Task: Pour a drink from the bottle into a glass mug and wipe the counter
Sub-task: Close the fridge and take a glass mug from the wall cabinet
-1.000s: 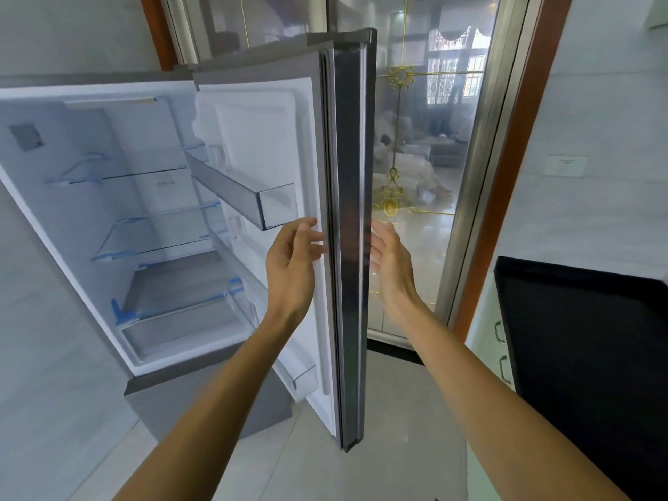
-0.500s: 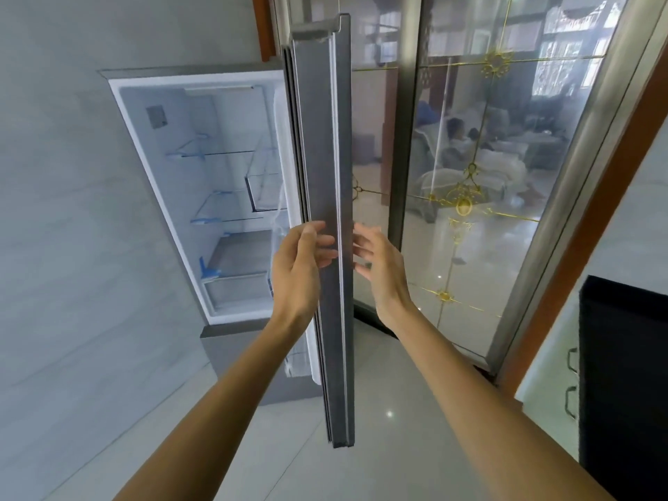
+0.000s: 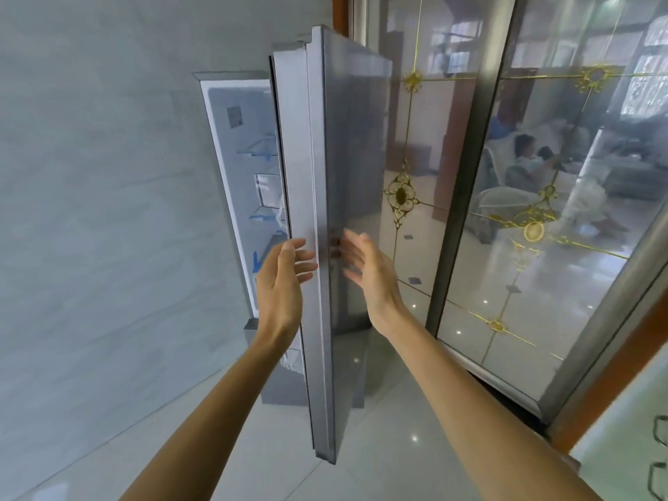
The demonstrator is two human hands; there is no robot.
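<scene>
Flanking the free edge of the fridge door (image 3: 347,211) with two hands, one on each side. Spreading the left hand (image 3: 280,283) flat at the inner side, fingers straight, fingertips (image 3: 307,265) at the door's edge. Raising the right hand (image 3: 368,273) equally flat and wide beside the outer steel face, too blurred to tell whether touching or just apart. Gripping nothing with either.

Probably guiding the door on its swing, hence open palms either side of the edge and no curled grasp.

Showing only a narrow slice of the fridge interior (image 3: 245,175) beyond the left hand, with a few bare shelf edges and no drink on them. Finding no bottle, no glass mug and no desk top anywhere in view, so pouring and wiping look not yet begun.

Counting: two hands, one fridge, one door, two tall glass panels (image 3: 524,211) with gold trim beyond the right hand, two dark cabinet handles (image 3: 659,432) well below and to the right of it, zero bottles, zero mugs.
</scene>
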